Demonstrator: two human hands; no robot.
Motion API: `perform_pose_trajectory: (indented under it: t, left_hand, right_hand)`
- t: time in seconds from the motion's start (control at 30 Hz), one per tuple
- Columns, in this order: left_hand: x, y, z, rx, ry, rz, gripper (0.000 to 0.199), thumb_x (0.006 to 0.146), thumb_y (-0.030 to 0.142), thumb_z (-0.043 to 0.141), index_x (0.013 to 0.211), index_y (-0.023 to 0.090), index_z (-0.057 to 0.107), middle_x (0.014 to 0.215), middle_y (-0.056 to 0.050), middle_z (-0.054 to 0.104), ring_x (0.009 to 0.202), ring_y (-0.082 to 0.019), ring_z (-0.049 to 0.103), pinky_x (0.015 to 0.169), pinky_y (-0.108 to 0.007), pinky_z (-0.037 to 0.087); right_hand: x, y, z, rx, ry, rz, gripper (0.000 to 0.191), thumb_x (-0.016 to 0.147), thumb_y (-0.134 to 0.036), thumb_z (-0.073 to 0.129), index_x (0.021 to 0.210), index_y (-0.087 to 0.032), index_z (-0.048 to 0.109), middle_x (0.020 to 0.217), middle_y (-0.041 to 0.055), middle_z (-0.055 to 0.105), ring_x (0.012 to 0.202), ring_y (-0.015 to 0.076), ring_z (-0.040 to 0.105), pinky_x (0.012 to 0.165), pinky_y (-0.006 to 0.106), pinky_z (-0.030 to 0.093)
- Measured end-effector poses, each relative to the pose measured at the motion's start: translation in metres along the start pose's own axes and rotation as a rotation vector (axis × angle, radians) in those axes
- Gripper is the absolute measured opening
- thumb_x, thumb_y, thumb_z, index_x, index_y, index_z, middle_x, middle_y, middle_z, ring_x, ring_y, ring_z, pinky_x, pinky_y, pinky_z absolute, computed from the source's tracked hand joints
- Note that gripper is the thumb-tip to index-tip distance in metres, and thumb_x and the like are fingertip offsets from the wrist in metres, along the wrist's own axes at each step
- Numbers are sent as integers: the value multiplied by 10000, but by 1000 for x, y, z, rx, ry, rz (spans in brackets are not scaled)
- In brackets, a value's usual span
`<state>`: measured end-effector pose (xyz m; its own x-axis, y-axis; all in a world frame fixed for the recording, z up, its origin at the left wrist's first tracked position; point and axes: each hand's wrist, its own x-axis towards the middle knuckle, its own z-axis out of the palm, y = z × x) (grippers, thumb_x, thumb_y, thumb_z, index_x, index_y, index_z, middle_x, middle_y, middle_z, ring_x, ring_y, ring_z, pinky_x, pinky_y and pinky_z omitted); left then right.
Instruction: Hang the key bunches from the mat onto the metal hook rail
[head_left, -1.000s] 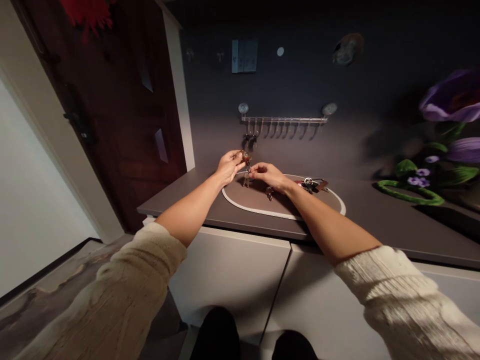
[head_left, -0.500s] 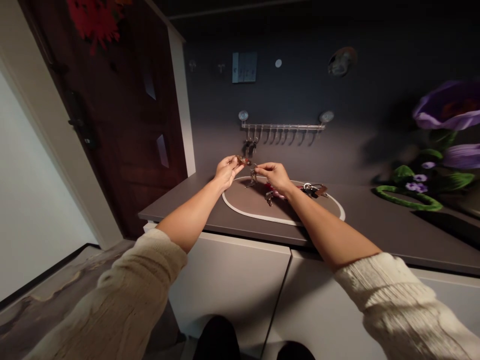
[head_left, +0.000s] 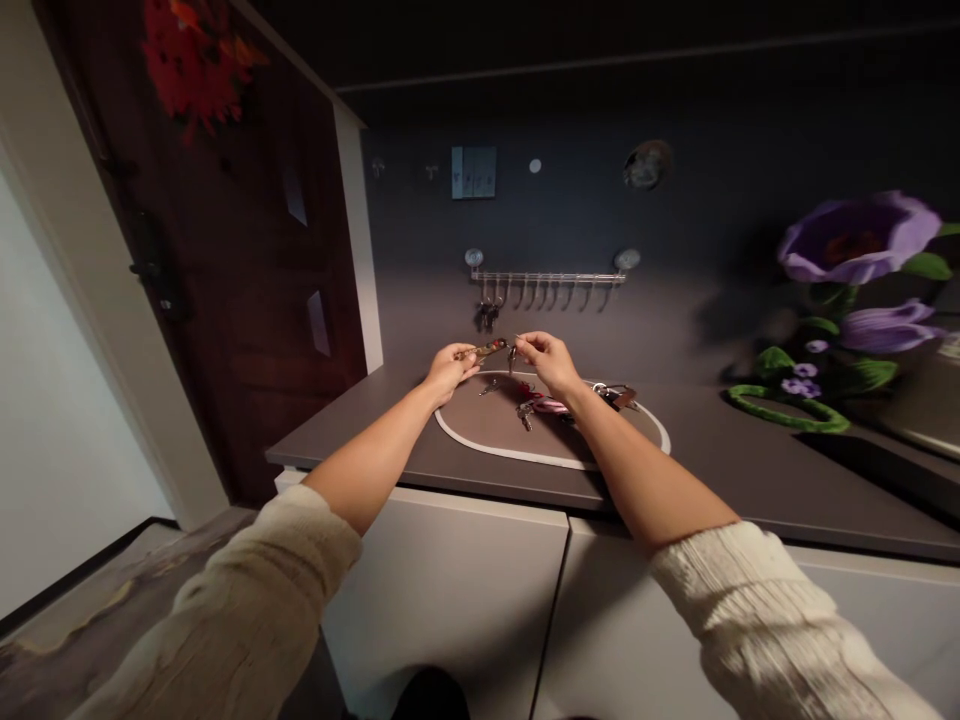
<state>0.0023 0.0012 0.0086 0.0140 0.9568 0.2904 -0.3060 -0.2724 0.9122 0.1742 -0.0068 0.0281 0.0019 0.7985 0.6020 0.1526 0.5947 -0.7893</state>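
Grasping a slim, brown elongated charm with red detail (head_left: pixel 487 349) between the thumb and fingers of the left hand (head_left: pixel 448 370), and pinching a small metal key ring (head_left: pixel 512 356) in the fingertips of the right hand (head_left: pixel 550 362), just beside the charm's end. Holding both above a brown oval mat with a white rim (head_left: pixel 517 457), on a dark grey countertop (head_left: pixel 750 470). Seeing loose silvery keys (head_left: pixel 489 388) on the mat, near a pink-and-red key bunch (head_left: pixel 526 412), with a black-and-brown key bunch (head_left: pixel 616 397) farther right. Noting two dark keys (head_left: pixel 489 315) hanging at the left of a clear hooked rail (head_left: pixel 551 278). Spotting marks on a pale blue square wall panel (head_left: pixel 474 172) (far too small to read). Finding a purple fabric-like flower (head_left: pixel 859 240) at the right.
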Motion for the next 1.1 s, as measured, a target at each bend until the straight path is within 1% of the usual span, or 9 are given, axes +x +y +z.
perform_pose_trajectory:
  t: [0.13,0.27,0.33,0.43,0.6,0.7,0.83,0.97,1.1]
  left_hand:
    - [-3,-6,3,326,-28,49,113,693,71,561,787,132,576,626,23,523,591,-61,509,732,-267,470]
    - [-6,-5,13,542,-108,89,132,654,74,573,776,120,595,665,-3,571,608,-81,507,679,-238,441]
    - [-5,-1,22,640,-114,139,117,662,89,558,766,122,603,707,-23,597,645,-96,522,684,-237,430]
    - [3,6,37,770,-58,242,94,711,164,524,731,130,609,749,-46,622,684,-117,540,697,-245,423]
    - [13,8,51,974,75,378,198,789,250,445,751,138,605,826,-72,622,768,-137,551,734,-255,413]
    - [11,1,46,1082,106,455,222,821,254,397,804,148,592,856,-72,607,807,-144,546,743,-254,403]
    - [6,-6,31,1265,14,558,241,847,270,359,861,178,581,878,-61,594,824,-149,544,745,-257,390]
    - [8,-6,21,1353,7,535,264,858,261,329,886,182,579,903,-62,594,839,-154,544,735,-258,391]
    - [11,-6,21,1409,-15,504,274,858,257,324,881,185,588,912,-64,597,858,-162,546,747,-266,393]
  right_hand:
    - [1,-2,-4,12,42,17,317,618,-438,621,749,-151,589,711,14,586,644,101,482,607,242,389]
    - [2,-3,-7,-2,52,-3,328,612,-441,615,749,-144,593,727,20,592,656,105,485,624,249,390]
    - [2,-2,-9,-12,57,-27,324,615,-436,607,746,-141,594,725,19,593,655,105,488,642,254,391]
    - [3,-1,-11,-34,61,-43,323,617,-434,595,746,-138,594,721,20,600,657,111,501,652,257,396]
    - [3,-1,-12,-128,65,-62,306,646,-423,562,768,-146,607,755,36,625,692,128,525,648,254,408]
    - [7,-2,-13,-184,64,-72,280,668,-399,541,764,-146,615,753,39,634,688,132,535,658,259,412]
    - [23,-2,-13,-266,96,-96,237,685,-350,530,761,-148,629,736,36,645,680,135,549,681,264,414]
    - [51,-3,-10,-307,180,-62,229,699,-321,523,765,-137,641,700,39,653,657,134,567,687,263,422]
    - [80,-4,-4,-304,231,-21,217,694,-294,530,781,-135,649,693,43,662,649,134,583,675,259,433]
